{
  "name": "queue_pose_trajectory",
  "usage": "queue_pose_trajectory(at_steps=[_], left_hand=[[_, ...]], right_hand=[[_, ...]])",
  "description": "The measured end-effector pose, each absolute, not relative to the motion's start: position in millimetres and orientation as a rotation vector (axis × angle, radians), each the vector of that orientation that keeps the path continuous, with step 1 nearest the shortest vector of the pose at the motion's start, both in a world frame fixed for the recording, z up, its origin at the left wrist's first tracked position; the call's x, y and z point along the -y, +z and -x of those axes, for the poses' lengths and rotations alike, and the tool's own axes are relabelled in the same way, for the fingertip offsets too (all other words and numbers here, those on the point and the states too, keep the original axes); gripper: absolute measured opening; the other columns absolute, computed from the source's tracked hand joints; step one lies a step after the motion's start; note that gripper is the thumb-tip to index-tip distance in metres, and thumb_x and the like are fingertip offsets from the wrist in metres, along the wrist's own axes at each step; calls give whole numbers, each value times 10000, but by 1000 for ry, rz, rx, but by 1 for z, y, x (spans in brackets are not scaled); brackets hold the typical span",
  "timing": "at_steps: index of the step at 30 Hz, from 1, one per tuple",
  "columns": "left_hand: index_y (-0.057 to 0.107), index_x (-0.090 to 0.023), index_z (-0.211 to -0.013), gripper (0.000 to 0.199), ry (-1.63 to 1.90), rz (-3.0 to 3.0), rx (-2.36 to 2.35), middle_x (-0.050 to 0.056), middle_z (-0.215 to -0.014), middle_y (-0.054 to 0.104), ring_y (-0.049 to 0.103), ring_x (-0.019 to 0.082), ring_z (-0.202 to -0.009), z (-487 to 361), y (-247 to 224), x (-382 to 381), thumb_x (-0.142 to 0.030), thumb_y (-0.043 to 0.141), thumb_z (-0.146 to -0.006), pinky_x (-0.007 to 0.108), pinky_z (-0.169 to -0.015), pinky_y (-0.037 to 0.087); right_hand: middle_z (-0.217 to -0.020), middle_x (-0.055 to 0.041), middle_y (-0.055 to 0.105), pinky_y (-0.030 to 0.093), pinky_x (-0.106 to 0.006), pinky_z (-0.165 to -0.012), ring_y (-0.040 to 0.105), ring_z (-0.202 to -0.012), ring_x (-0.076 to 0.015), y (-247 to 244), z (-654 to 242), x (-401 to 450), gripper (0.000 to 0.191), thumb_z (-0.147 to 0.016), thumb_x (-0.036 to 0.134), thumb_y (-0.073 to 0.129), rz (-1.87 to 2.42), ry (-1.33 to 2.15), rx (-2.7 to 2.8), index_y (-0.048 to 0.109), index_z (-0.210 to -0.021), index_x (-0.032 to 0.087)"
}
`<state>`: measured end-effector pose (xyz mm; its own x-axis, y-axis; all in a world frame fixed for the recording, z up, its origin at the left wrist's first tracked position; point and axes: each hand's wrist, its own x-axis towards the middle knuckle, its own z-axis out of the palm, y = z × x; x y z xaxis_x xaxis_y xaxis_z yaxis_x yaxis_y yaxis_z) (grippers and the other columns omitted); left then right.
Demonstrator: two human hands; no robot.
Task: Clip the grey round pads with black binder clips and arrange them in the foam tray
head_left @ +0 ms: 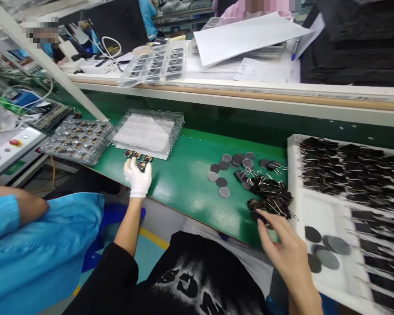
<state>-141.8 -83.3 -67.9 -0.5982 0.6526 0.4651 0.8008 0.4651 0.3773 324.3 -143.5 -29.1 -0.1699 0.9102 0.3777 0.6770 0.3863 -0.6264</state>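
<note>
My left hand (138,178), in a white glove, is at the front edge of the green bench. Its thumb and fingers are around a small round part (141,166) with a dark rim and coppery middle. Similar round parts (137,155) lie just beyond the fingertips. My bare right hand (287,247) pinches a black disc (257,217) between thumb and fingers, beside a heap of black binder clips (272,197). Loose grey and black discs (224,192) are scattered on the bench to the left of the clips.
On the right, a white foam tray (328,199) holds rows of binder clips and several loose discs (328,258). Clear plastic trays (175,120) stand behind my left hand, with filled blister trays (80,138) farther left. A person in blue (52,245) sits close on my left. A shelf (236,89) runs behind.
</note>
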Motion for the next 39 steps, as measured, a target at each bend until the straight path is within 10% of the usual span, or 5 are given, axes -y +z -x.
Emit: queue_pose_trajectory(at_steps=[10,17,26,32,39], left_hand=[[617,-163,-1283,418,-791,1413,2667,89,-1293,636,643,253,-1133,261,-33,48,-427,645,-960,470,-955,569],[682,-155,-1165,337,-802,1585,2562,145,-1203,702,640,279,-1188,194,-54,46,-361,457,-1020,448,-1086,476],[659,-153,-1208,444,-894,1740,2343,147,-1256,685,605,236,-1225,88,-68,57,-302,277,-1038,392,-1073,441],[726,-302,-1144,371,-539,2044,2072,84,-1181,699,594,304,-1132,44,-42,55,-549,678,-871,467,-973,378],[755,-260,-915,254,-83,2402,1779,71,-1012,738,606,271,-1005,25,-33,19,-456,601,-963,465,-882,339]], right_hand=[[-1176,-56,701,640,-339,-723,711,-1046,-246,-56,-306,146,298,-992,292,563,1251,709,1945,662,-1268,349],[-1200,-84,698,522,-198,-398,700,-1008,-227,-67,-315,161,285,-985,367,590,1412,823,1799,706,-1230,279],[-1149,-68,711,580,-351,-875,699,-971,-209,-69,-308,148,259,-1010,297,561,1281,675,1868,704,-1224,260],[-1124,-79,712,572,-353,-880,693,-978,-210,-68,-299,149,258,-1019,300,542,1260,739,1873,702,-1214,244],[-1067,-63,717,583,-324,-779,686,-892,-191,-70,-302,153,314,-1005,338,567,1346,719,1814,661,-1292,252]])
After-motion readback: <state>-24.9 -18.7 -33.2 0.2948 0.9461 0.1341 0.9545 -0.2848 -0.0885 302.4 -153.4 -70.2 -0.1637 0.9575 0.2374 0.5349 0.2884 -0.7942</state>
